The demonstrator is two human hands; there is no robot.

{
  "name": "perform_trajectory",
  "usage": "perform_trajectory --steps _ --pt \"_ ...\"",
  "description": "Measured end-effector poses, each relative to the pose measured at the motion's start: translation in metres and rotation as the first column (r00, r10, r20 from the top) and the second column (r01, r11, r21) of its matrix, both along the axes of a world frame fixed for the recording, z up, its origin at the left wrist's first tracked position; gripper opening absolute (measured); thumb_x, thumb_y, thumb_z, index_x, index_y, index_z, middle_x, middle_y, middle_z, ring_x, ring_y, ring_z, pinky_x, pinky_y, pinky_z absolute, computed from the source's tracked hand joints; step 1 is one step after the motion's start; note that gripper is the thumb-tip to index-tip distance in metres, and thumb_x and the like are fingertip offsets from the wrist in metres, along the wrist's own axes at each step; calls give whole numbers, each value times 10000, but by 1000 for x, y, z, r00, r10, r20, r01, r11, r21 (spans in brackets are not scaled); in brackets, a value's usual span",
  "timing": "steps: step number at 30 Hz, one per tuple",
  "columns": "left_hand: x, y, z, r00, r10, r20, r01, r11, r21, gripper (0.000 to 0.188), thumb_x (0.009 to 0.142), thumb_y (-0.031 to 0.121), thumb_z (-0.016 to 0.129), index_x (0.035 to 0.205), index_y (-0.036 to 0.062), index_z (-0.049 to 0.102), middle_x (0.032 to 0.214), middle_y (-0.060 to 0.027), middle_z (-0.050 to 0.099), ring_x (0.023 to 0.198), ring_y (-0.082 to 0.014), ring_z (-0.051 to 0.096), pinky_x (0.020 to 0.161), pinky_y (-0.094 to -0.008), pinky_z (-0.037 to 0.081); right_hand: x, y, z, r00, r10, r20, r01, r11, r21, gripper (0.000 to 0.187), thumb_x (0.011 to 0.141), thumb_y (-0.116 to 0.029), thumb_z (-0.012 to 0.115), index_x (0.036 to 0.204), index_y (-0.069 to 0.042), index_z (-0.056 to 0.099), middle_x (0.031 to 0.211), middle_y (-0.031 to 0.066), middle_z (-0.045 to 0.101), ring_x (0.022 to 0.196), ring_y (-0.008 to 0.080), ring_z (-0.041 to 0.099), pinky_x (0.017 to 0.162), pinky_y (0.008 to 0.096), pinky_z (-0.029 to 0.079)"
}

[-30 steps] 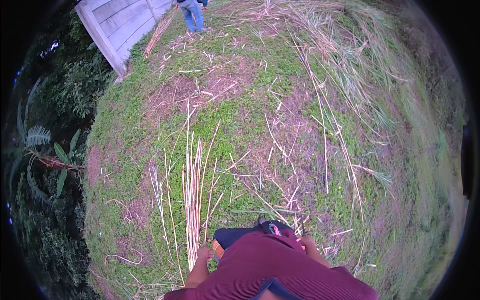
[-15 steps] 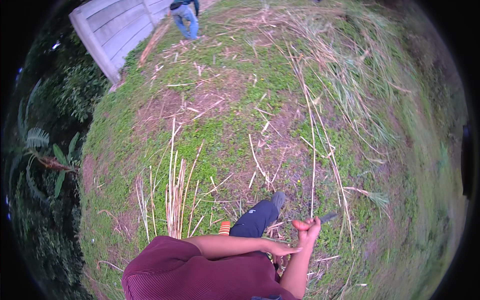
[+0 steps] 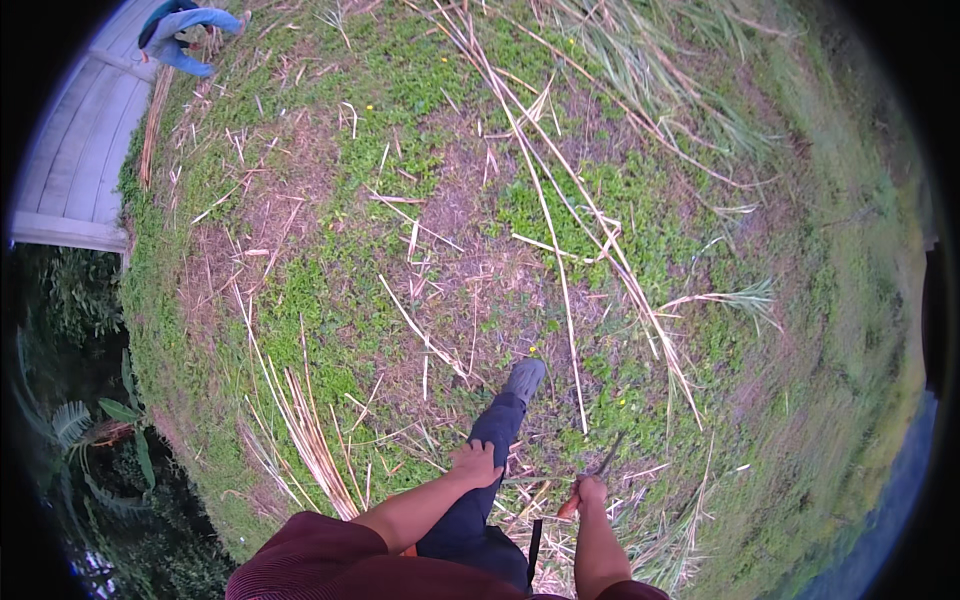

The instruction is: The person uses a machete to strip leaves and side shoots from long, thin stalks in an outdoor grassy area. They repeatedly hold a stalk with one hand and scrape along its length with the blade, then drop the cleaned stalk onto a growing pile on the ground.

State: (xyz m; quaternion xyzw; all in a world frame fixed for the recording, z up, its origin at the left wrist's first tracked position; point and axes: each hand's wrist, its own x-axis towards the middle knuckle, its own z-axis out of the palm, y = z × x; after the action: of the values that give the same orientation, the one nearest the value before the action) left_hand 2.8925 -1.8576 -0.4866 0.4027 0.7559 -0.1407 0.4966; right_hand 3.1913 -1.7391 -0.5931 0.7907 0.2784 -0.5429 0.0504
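Note:
My left hand point(image 3: 478, 465) lies on the dark trouser leg point(image 3: 506, 418) near the knee, its fingers spread and nothing in them. In my right hand point(image 3: 592, 489) is a knife point(image 3: 609, 456) with an orange handle and a narrow dark blade. The fist closes around the handle, whose butt sticks out below, and the blade slants up and away over the grass. Long cut stalks point(image 3: 572, 335) lie ahead, their near ends just beyond the knife. To the left is a bundle of pale stalks point(image 3: 312, 440).
Leafy cut stalks point(image 3: 665, 85) are heaped at the far right. Short stalk pieces point(image 3: 415, 240) litter the grass. At the far left a person point(image 3: 185, 35) bends over beside a concrete panel wall point(image 3: 75, 150). Dark bushes point(image 3: 75, 330) border the left side.
My left hand has moved from the right forearm onto the knee. My right hand, with the knife, has come lower and nearer. The view has shifted, and the far person now bends over.

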Motion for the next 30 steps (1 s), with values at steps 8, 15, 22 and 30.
perform_trajectory --steps 8,15,22,30 --pt "7 63 -37 986 28 -166 -50 990 -131 943 764 492 710 1451 14 276 1216 -394 456 868 -533 643 735 -621 529 -117 150 -281 447 828 338 -893 435 116 416 902 -424 487 1008 -40 608 904 203 659 832 417 648 727 511 520" --pt "-6 65 -43 995 82 -63 -92 981 -174 807 871 543 540 1451 31 310 1176 -299 520 795 -423 671 702 -489 561 -207 197 -396 742 618 260 -656 590 471 273 838 -208 656 1007 -9 573 861 213 667 852 423 647 759 516 504" --pt "7 38 -40 994 77 -83 -93 973 -212 813 879 593 486 1456 49 307 1257 -294 505 867 -431 667 771 -510 548 -177 117 -315 821 543 -177 -464 815 347 252 807 -143 681 957 16 556 858 236 656 825 387 666 687 467 522" --pt "35 -9 -36 977 134 -166 -132 991 22 779 833 557 578 1359 12 394 1191 -289 574 1009 -424 638 849 -500 530 2 -60 -105 879 475 31 -399 700 592 251 767 -171 748 807 -20 551 691 124 587 621 273 580 600 415 473"
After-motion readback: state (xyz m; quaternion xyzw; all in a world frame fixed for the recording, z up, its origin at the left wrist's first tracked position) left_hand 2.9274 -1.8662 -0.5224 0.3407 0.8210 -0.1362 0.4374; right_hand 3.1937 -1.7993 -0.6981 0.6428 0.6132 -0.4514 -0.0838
